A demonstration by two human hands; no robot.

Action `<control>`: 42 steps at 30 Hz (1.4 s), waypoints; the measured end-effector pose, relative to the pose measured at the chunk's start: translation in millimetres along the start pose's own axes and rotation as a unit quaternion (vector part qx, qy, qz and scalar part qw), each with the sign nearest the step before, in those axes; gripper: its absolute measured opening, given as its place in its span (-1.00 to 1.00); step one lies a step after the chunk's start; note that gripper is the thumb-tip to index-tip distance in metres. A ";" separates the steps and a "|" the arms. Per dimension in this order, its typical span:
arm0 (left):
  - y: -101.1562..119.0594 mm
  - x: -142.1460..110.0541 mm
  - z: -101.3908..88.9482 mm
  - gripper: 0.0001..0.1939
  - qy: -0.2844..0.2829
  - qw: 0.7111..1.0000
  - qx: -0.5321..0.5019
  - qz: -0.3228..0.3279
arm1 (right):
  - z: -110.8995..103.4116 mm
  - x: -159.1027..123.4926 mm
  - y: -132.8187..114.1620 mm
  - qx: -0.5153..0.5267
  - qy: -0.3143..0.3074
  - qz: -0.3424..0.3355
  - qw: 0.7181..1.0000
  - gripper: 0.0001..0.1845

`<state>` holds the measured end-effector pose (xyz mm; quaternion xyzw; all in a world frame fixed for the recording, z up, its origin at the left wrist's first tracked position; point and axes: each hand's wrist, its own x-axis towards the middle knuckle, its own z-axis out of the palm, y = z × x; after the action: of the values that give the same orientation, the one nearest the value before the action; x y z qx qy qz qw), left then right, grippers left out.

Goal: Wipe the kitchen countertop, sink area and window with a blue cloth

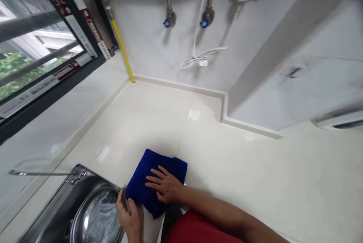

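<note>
A folded dark blue cloth (147, 171) lies on the cream countertop (159, 114), close to the sink's right edge. My right hand (167, 187) presses flat on top of the cloth, fingers spread. Beside the cloth's left corner is my left hand (129, 216), at the rim of the sink, its thumb and fingers apart. Its fingertips meet the cloth's corner, and I cannot make out anything held in it. Part of the cloth hangs toward the counter's front edge, near my red shirt (198, 229).
A steel sink (53, 212) with a faucet (75, 176) holds a round metal pot or basin (99, 216) at lower left. A yellow pipe (121, 50), blue-handled valves (167, 22) and a loose white cable (195, 59) are on the wall. A window (36, 35) stands left.
</note>
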<state>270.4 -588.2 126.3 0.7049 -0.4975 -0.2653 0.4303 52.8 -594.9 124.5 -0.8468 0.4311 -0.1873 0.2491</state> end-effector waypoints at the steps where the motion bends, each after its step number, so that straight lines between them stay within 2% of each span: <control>1: 2.8 3.3 5.7 -0.39 -0.010 0.999 0.014 0.027 | -3.9 -9.7 4.9 -0.002 0.010 0.015 1.000 -0.37; 5: 17.1 22.0 28.4 -0.45 -0.039 0.987 0.062 0.142 | -16.6 -52.2 24.1 -0.014 0.045 0.078 0.996 -0.32; 10: 43.9 55.1 61.2 -0.52 -0.101 0.974 0.078 0.189 | -32.1 -107.9 39.4 -0.021 0.060 0.156 0.986 -0.26; 15: 69.8 83.8 102.7 -0.54 -0.203 0.953 0.130 0.182 | -45.7 -167.6 45.4 -0.046 0.096 0.248 0.963 -0.23; 17: 74.7 88.1 116.7 -0.53 -0.209 0.952 0.147 0.167 | -49.1 -196.0 45.1 -0.065 0.115 0.286 0.949 -0.24; 19: 75.0 89.1 126.7 -0.54 -0.184 0.961 0.152 0.141 | -50.6 -226.9 43.5 -0.088 0.135 0.331 0.930 -0.24; 21: 72.6 88.5 132.6 -0.56 -0.161 0.969 0.135 0.128 | -50.7 -258.7 41.3 -0.113 0.160 0.382 0.903 -0.25; 24: 69.8 87.6 135.8 -0.58 -0.149 0.968 0.139 0.145 | -50.0 -305.1 39.9 -0.152 0.198 0.464 0.850 -0.28; 29: 70.8 87.5 135.8 -0.59 -0.140 0.961 0.166 0.170 | -49.1 -382.2 45.0 -0.222 0.229 0.596 0.737 -0.35; 37: 59.6 91.5 133.7 -0.60 -0.157 0.968 0.124 0.152 | -41.6 -520.9 58.0 -0.279 0.302 0.715 0.565 -0.35; 39: 59.1 92.5 133.0 -0.61 -0.157 0.969 0.118 0.148 | -41.7 -545.8 60.6 -0.272 0.313 0.738 0.532 -0.34; 42: 63.6 92.2 133.1 -0.62 -0.155 0.968 0.120 0.155 | -41.1 -565.5 62.5 -0.260 0.313 0.761 0.505 -0.32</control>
<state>167.1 -728.0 121.6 0.6161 -0.6894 -0.2395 0.2962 -324.5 -171.5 63.2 -0.1055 0.9889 -0.0581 -0.0866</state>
